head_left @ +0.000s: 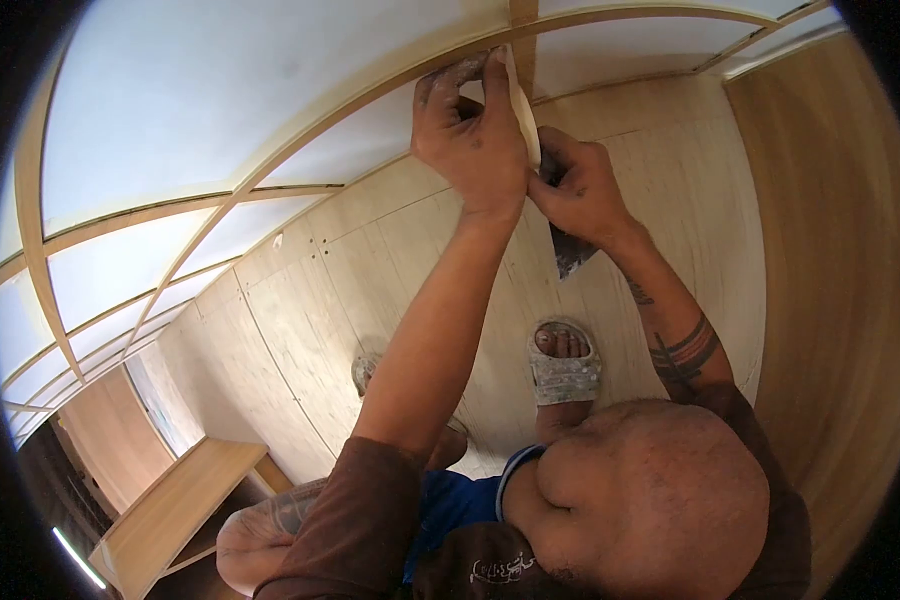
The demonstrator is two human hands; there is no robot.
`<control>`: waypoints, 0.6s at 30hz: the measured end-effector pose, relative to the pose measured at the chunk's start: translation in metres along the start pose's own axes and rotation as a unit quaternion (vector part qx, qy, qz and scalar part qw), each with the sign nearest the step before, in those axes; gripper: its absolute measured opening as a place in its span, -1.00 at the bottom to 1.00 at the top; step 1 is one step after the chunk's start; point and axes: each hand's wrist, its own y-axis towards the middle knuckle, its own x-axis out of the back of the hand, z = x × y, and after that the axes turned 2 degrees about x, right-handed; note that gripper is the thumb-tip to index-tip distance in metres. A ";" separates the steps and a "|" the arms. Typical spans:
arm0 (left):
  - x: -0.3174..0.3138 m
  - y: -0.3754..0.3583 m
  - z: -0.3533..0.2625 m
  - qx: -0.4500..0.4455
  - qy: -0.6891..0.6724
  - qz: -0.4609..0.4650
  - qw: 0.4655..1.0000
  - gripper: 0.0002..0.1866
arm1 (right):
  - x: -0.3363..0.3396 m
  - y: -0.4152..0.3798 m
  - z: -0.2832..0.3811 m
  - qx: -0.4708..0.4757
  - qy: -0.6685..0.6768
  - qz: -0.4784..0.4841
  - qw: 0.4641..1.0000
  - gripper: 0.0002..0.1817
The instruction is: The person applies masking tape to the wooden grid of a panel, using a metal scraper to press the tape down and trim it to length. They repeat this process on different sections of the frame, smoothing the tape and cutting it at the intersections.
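My left hand (475,140) is raised to a wooden frame bar (360,100) at the top, thumb and fingers pinched together against its edge. A thin cream strip (521,105) runs down from the thumb along the right side of this hand. White, chalky residue marks the fingertips. Close beside it, my right hand (582,190) is closed around a dark putty knife (570,252). Its smeared, triangular blade sticks out below the palm, and the rest is hidden by the fingers. The lower end of the strip lies right at the right hand's thumb and fingers.
White panels (200,90) set in wooden framing stretch along the left. Beneath is a pale plywood floor (390,250) with seams and screw holes. A brown wood panel (820,200) stands on the right. At lower left is a wooden bench-like piece (185,500). My sandalled foot (565,365) rests below the hands.
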 end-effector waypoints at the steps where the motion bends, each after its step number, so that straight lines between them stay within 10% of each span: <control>1: 0.000 0.000 0.002 0.000 0.000 -0.001 1.000 -0.87 | -0.001 0.000 -0.001 0.005 -0.003 -0.006 1.000 -0.65; 18: 0.001 0.004 0.000 0.049 -0.003 0.007 0.999 -0.80 | -0.005 0.003 -0.008 0.043 0.004 -0.022 0.999 -0.62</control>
